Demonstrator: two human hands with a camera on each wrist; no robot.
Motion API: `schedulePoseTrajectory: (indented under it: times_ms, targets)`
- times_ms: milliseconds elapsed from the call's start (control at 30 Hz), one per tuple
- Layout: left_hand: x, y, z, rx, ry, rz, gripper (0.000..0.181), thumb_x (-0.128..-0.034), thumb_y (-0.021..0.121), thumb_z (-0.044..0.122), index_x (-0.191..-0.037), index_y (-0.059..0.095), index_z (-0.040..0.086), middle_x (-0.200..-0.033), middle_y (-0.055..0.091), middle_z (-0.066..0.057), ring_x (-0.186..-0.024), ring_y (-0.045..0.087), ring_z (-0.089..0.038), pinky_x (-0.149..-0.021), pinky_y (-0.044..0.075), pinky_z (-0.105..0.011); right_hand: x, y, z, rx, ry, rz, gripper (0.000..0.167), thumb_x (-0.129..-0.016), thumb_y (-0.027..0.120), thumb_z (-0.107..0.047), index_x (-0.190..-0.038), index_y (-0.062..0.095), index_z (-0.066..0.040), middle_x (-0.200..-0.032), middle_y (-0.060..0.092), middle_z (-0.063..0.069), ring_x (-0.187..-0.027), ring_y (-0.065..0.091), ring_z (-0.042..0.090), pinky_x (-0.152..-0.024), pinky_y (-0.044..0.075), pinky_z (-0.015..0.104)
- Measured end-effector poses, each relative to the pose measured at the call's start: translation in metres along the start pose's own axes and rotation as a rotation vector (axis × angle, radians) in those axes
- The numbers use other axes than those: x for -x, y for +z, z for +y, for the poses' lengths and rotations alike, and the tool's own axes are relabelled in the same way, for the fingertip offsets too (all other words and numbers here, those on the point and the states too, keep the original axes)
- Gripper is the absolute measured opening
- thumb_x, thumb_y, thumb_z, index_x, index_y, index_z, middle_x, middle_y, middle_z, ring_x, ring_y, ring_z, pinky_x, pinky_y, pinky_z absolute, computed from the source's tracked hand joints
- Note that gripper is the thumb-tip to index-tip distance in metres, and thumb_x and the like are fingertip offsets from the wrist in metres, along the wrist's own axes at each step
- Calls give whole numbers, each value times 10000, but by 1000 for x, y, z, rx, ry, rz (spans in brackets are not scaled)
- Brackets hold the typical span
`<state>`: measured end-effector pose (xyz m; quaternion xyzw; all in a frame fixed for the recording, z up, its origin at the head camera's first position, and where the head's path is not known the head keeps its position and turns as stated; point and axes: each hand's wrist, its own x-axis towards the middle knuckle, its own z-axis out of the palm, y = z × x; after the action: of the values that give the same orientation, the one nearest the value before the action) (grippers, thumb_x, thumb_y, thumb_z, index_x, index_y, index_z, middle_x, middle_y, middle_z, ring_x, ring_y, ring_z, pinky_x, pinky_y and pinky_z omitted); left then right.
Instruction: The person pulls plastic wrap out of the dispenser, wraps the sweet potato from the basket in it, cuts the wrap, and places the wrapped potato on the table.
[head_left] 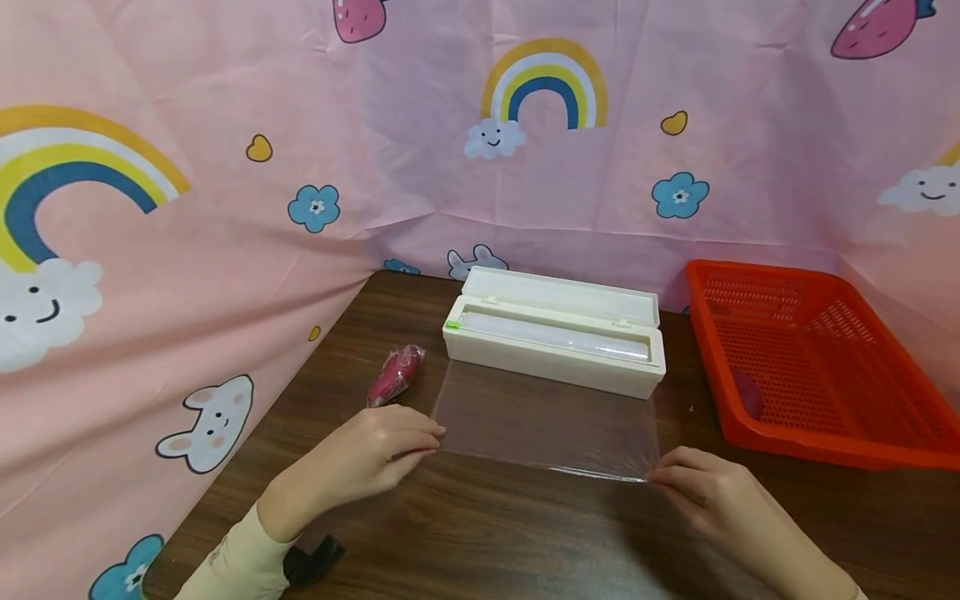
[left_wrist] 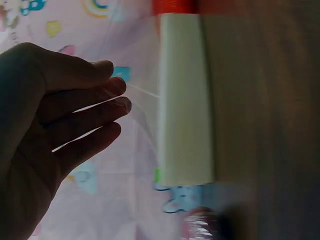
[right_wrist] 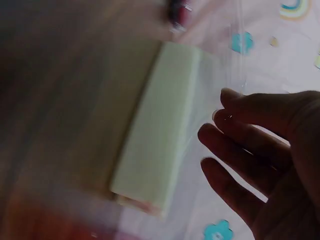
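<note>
Stretched between two hands over the brown table [head_left: 517, 542], a sheet of clear plastic film [head_left: 547, 421] runs from the front of a long white box [head_left: 555, 365] towards the person. Its near edge is drawn nearly straight, with creases gathered at the right corner. The left hand [head_left: 382, 450] pinches the left corner between thumb and forefinger; the right hand [head_left: 708, 492] pinches the right corner in the same manner, its other fingers spread apart in the right wrist view. The box stands on the table beyond the film, set slightly askew, its lid [head_left: 561, 298] raised at the back and a pale roll [head_left: 551, 335] lying inside. A small green tab [head_left: 452, 325] is noted at the left end of its top. To the left of the film, near the left hand, lies a dark pink item [head_left: 396, 375] in clear wrapping; its kind cannot be determined. At the right, apart from the box, sits a red plastic basket [head_left: 847, 375] with a dark purplish object [head_left: 747, 395] at its left side. A black item [head_left: 315, 560] shows beside the left sleeve [head_left: 240, 558]. Pink cloth [head_left: 420, 142] printed with rainbows, clouds and flowers hangs behind.
</note>
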<state>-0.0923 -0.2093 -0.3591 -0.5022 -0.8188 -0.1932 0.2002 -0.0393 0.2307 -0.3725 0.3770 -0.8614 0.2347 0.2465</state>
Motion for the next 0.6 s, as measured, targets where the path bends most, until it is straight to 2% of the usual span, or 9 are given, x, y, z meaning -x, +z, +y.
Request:
schedulePoseTrajectory:
  times_ms: [100,133,200,233,267,333,367,400,600]
  targets:
    - [9,12,-1,-15,-10,-52,174,-803,809,29,-962,797,100,-1056,779,-15,-993,732,-150,-848,599,-323,5,11,0,13,-26,-21,512,-1075,362,-451,-901,771,-197,-893,669,-146,-792,619,-1,-757,488,80]
    - [11,16,-2,-22,-6,-64,158,-809,806,30,-952,796,96,-1052,778,-18,-988,732,-149,-846,599,-320,7,14,1,18,-32,-25,400,-1069,474,-383,-895,772,-182,-875,665,-138,-776,613,9,-744,489,90]
    - [14,24,-3,-41,4,-88,145,-809,803,32,-939,792,94,-1049,777,-25,-982,732,-149,-845,599,-314,9,21,2,41,-44,-40,237,-1027,609,-260,-883,775,-171,-852,659,-132,-757,607,18,-717,497,120]
    - [15,28,-4,-55,12,-101,139,-810,801,37,-936,790,96,-1048,776,-25,-982,731,-149,-850,597,-314,10,24,3,57,-44,-50,121,-961,695,-180,-869,773,-170,-842,652,-135,-751,605,20,-702,499,136]
    - [17,32,-5,-68,19,-112,131,-814,803,47,-934,789,98,-1046,776,-24,-983,730,-146,-854,594,-309,10,27,3,73,-46,-60,73,-878,755,-104,-859,772,-172,-833,646,-136,-745,603,22,-690,502,151]
    - [19,38,-6,-101,33,-130,130,-811,812,64,-933,788,103,-1041,775,-21,-984,727,-145,-862,591,-307,11,32,4,95,-50,-82,252,-685,814,17,-843,771,-174,-817,629,-139,-732,592,21,-669,499,166]
    - [20,41,-7,-119,35,-142,132,-807,816,72,-931,788,105,-1042,776,-21,-988,727,-147,-867,589,-310,12,35,5,102,-52,-88,247,-686,809,15,-836,768,-177,-812,623,-141,-727,589,25,-659,494,174]
    - [20,43,-7,-136,41,-153,127,-808,817,77,-928,787,106,-1042,775,-21,-990,726,-147,-869,588,-311,12,37,5,112,-50,-94,295,-633,825,34,-824,766,-182,-804,612,-145,-721,583,25,-652,488,176]
    - [23,52,-12,-188,42,-220,106,-826,798,69,-925,784,103,-1062,776,-26,-1015,722,-153,-894,585,-329,13,48,7,134,-45,-147,274,-646,833,19,-810,754,-185,-761,558,-145,-666,528,40,-590,445,204]
